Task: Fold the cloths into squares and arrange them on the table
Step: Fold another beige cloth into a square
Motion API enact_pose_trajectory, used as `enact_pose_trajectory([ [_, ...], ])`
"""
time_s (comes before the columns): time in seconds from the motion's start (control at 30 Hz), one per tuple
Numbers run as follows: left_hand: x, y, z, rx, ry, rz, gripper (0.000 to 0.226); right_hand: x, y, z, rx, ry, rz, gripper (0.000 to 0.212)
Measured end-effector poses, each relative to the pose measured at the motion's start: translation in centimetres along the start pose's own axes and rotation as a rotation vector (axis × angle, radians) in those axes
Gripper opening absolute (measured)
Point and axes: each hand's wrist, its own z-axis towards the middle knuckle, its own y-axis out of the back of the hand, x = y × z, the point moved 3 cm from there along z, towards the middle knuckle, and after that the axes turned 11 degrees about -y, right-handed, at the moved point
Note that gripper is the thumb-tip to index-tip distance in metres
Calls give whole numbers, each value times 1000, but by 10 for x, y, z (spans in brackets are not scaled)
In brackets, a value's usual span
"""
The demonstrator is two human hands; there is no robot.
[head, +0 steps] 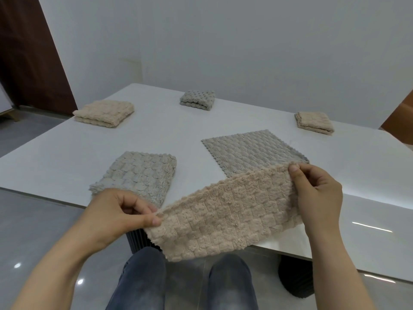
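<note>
Head, white table (67,153), grey floor (33,220), white wall (223,41), brown door (26,52) L.

Head-worn, close, forward and downward

White wall (245,41), grey floor (33,220) (glossy)
</note>
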Motion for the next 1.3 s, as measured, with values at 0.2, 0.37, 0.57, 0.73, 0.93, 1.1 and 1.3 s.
enact_pose_trajectory([
  [0.2, 4, -4, -5, 217, 35, 33, 39, -2, -1, 1, -6, -2, 8, 10],
  [0.37, 3, -7, -6, 240, 53, 110, 43, -1, -2, 0, 2, -6, 13, 15],
  [0.57, -5, -3, -7, 114, 72, 267, 25, 0, 1, -1, -1, 8, 7, 8],
  [0.73, -9, -1, -7, -18, 21, 308, 19, 3, 2, -2, -1, 20, 9, 16],
  [0.93, -10, 3, -4, -182, -58, 266, 22, 7, 4, -4, 0, 26, 3, 16],
  [1.1, -8, 4, -2, -272, -56, 235, 19, 6, 5, -8, 9, 14, -3, 19],
  [1.3, -5, 2, 0, -164, -95, 325, 20, 4, 3, -7, 13, 22, -5, 18],
])
